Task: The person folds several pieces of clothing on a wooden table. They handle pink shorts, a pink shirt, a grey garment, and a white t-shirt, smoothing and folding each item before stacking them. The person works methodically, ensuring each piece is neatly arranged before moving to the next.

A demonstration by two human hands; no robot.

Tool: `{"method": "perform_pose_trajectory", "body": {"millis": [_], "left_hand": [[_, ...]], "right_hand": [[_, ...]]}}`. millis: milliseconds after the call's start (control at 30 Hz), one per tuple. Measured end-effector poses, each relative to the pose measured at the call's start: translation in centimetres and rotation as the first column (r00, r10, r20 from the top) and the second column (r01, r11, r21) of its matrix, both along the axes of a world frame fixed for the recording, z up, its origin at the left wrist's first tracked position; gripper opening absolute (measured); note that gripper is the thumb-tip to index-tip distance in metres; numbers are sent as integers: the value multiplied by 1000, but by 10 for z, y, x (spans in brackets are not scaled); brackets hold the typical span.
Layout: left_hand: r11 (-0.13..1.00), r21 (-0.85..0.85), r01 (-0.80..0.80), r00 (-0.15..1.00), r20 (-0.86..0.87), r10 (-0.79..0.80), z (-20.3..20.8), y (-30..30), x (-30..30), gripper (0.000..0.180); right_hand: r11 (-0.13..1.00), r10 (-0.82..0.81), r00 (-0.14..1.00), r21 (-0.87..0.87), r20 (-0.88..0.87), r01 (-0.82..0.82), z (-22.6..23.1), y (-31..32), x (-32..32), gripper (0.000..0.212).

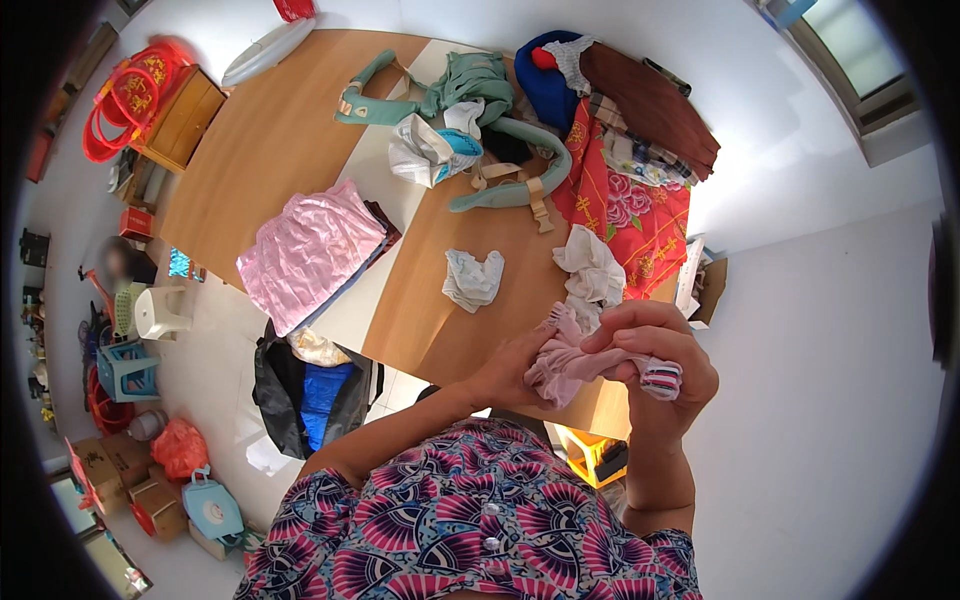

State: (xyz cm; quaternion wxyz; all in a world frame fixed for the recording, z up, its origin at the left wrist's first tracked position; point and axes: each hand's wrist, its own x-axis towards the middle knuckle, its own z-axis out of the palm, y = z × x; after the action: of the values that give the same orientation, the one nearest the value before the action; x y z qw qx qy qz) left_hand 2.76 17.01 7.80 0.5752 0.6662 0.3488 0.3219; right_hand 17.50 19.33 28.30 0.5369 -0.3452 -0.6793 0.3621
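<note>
Near the table's front right edge, I hold a crumpled pink knit garment (567, 364) with a striped end. My left hand (503, 374) is closed around its loose left side. The fingers of my right hand (668, 345) pinch it close to the striped end. Just beyond lies a bunched white cloth (592, 268), close to the garment. A smaller folded white cloth (473, 280) rests to its left on the wooden table (420, 310). Farther left, a pink satiny garment (312, 250) lies flat over dark cloth.
A green strapped baby carrier (468, 85) and a white-and-blue packet (428, 152) lie farther back. Red floral cloth (650, 235) and brown cloth (650, 100) pile at right, by the wall. An open black bag (275, 385) stands below the table's left edge; a white stool (160, 312) is beyond.
</note>
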Motion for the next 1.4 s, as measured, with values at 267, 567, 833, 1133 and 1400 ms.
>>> {"method": "perform_pose_trajectory", "body": {"millis": [267,567,833,1133,1400], "left_hand": [[901,-56,-431,902,14,432,-31,-10,-51,63],[867,-201,-456,890,-92,447,47,36,-123,17],[628,619,-472,761,-74,645,92,24,-108,36],[914,324,-244,736,-552,392,-78,-95,-69,32],[897,357,-262,694,-575,432,-77,-114,-62,20]], "right_hand": [[879,-393,916,327,86,347,19,37,47,15],[935,-180,979,-325,-100,139,-42,69,141,14],[954,123,931,-217,-343,-206,-58,54,174,5],[916,212,736,-393,643,79,-238,-58,228,14],[901,226,750,-425,621,81,-242,-67,223,22]]}}
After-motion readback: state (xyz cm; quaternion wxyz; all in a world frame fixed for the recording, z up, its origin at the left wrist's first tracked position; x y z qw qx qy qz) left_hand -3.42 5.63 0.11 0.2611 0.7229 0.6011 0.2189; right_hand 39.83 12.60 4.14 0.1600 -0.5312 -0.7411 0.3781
